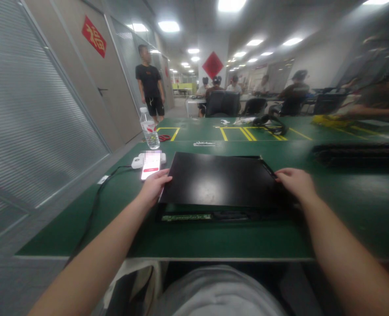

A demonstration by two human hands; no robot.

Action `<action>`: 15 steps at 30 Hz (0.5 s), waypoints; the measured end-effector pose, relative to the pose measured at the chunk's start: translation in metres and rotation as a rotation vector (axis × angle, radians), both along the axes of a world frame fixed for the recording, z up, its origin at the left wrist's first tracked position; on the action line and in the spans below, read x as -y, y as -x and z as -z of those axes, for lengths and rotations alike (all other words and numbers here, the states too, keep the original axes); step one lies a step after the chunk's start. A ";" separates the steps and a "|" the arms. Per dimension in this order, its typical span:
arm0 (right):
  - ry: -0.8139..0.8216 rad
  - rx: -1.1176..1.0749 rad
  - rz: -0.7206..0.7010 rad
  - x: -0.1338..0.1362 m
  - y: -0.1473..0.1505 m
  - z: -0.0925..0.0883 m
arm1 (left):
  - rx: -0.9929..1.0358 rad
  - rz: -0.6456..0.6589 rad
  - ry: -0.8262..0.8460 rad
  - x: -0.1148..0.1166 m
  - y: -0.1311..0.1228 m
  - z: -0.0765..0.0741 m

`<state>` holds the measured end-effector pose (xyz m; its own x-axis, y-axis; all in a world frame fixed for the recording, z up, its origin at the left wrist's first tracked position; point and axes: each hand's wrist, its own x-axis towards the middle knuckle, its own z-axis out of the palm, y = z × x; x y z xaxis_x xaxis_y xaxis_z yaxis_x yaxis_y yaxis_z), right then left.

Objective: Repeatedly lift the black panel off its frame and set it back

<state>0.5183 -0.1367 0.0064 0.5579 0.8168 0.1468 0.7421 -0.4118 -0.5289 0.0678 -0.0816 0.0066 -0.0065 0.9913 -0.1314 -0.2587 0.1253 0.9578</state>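
Observation:
A flat black screen panel [214,180] lies tilted over a black frame [260,216], its near edge raised above it. A strip of green circuit board [186,217] shows in the gap along the near side. My left hand [155,186] grips the panel's left edge, thumb on top. At the right edge, my right hand [296,182] pinches the panel close to the frame's side; its lower fingers are partly hidden in shadow. Most of the frame is covered by the panel.
Left of the panel are a lit phone [151,166], a white power strip [137,163] with a black cable, and a water bottle [150,129]. Red-handled scissors [164,138] lie behind. A long black part [358,153] rests on the green table [227,243] at right. People are beyond.

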 end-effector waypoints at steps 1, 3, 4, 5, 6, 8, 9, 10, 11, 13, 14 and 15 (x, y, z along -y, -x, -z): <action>-0.004 0.004 -0.005 0.000 -0.001 0.001 | 0.001 0.000 -0.001 0.000 0.000 0.000; -0.005 0.010 -0.011 0.000 -0.001 0.001 | 0.001 0.007 -0.004 0.001 0.000 -0.001; -0.006 0.011 -0.012 0.000 -0.002 0.002 | 0.000 0.007 -0.005 0.002 0.000 -0.002; -0.007 0.013 -0.012 0.000 -0.002 0.002 | -0.002 0.006 -0.006 0.002 0.000 -0.002; -0.006 0.014 -0.011 0.000 -0.002 0.001 | -0.005 0.005 -0.008 0.002 0.000 -0.002; -0.001 0.017 -0.009 -0.001 -0.002 0.001 | -0.015 0.003 -0.008 0.001 0.001 -0.002; 0.003 0.018 -0.009 -0.001 -0.002 0.001 | -0.020 0.003 -0.008 0.001 0.001 -0.001; 0.008 0.019 -0.008 -0.001 -0.002 0.000 | -0.025 0.004 -0.009 0.001 0.001 -0.001; 0.009 0.019 -0.007 -0.001 -0.002 0.001 | -0.028 0.003 -0.011 0.001 0.001 0.000; -0.005 0.017 -0.007 -0.001 -0.003 0.002 | -0.033 0.001 -0.018 0.000 0.002 0.001; -0.017 0.016 -0.010 -0.002 -0.003 0.002 | -0.035 0.002 -0.021 0.000 0.002 0.001; -0.029 0.015 -0.013 -0.002 -0.004 0.003 | -0.037 0.002 -0.024 0.000 0.001 0.001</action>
